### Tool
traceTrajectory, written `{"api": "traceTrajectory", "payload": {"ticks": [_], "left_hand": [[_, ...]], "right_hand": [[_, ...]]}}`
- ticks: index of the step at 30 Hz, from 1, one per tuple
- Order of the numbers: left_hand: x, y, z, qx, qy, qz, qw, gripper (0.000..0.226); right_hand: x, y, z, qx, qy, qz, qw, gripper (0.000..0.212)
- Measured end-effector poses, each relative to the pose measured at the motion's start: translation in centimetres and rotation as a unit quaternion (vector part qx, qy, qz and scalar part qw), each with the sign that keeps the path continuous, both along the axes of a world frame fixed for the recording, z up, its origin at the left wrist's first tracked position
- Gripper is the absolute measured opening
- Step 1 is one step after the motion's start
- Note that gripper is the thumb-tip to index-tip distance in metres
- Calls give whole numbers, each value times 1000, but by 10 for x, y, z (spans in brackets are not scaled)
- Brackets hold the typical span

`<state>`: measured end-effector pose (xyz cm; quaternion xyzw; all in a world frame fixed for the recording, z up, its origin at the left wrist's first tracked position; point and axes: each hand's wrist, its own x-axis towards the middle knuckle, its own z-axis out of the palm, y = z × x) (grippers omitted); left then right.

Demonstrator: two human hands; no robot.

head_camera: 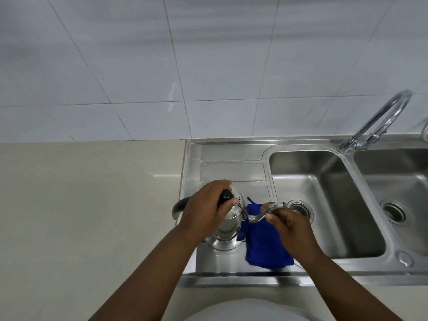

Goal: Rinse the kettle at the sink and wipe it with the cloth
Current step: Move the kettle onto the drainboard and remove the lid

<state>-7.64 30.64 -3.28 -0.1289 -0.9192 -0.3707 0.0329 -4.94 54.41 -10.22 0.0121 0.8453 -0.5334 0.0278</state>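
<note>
Standing on the steel drainboard (231,154) at the lower centre of the frame, the shiny kettle (228,224) is steadied from both sides. The left hand (206,209) comes in from the lower left, forearm angled upward, and curls over the top of the kettle, fingers wrapped about the black lid knob (226,197). The right hand (288,222) reaches in from the lower right and pinches the thin curved spout (264,212) between thumb and fingertips. Under that hand, just right of the kettle, a blue cloth (266,246) lies crumpled on the drainboard. To the right sit the sink basin (324,205) and, in the upper right, the arched tap (382,119).
</note>
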Motion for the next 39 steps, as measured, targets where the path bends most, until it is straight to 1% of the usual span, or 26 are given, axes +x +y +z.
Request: {"api": "traceTrajectory", "payload": {"ticks": [2,6,10,12,15,17,21,23,25,27,29,32,36,39], "left_hand": [[1,4,-5,-5,7,16,1000,44],[3,11,-11,-14,39,32,999,43],[4,13,-13,-8,41,42,998,51],[4,13,-13,0,40,43,998,51],[4,12,-12,98,24,68,993,40],[4,11,-11,132,25,69,989,35],[4,2,-5,208,3,66,976,5],[4,-12,2,229,21,82,970,7],[6,-33,7,242,52,105,963,18],[7,-61,5,217,78,139,963,26],[12,-89,-2,183,81,177,964,31],[22,-126,-28,149,45,216,964,36],[34,-157,-76,89,-18,219,971,40],[41,-166,-101,77,-61,233,967,34]], "right_hand": [[1,0,-1,-6,1,-2,1000,21],[0,-1,-1,12,5,-2,1000,21],[-2,-2,-2,35,26,-2,999,19],[-2,-2,-3,39,26,-6,999,19],[-2,-2,-5,52,23,-11,998,19],[-2,-1,-5,54,25,-10,998,18],[-3,0,-3,58,19,-2,998,19],[-4,0,-2,58,14,0,998,20],[-4,0,0,59,14,4,998,20],[-4,-1,1,64,20,8,998,20],[-4,0,0,64,27,9,998,19],[-4,2,-2,80,38,21,996,18],[-3,2,0,89,54,35,994,21],[-2,1,1,79,50,32,995,25]]}}
